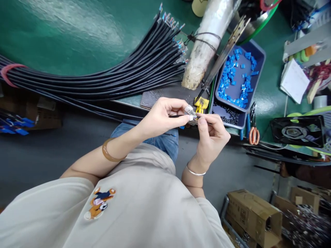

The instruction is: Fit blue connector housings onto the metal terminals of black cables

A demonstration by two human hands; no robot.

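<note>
My left hand has wrapped fingertips and is closed in a pinch around the end of a black cable, which runs in from the left below the bundle. Thin wire ends show just past those fingertips. From the other side, my right hand pinches at these wire ends with thumb and forefinger; their detail is too small to make out. Right behind the fingertips is a yellow tool part on the bench edge, beneath a metal lever arm.
A bundle of black cables with stripped ends lies on the green bench. A wrapped roll leans behind my hands. Right of it are a grey bin of blue connectors, small black parts, orange-handled scissors and a black fan.
</note>
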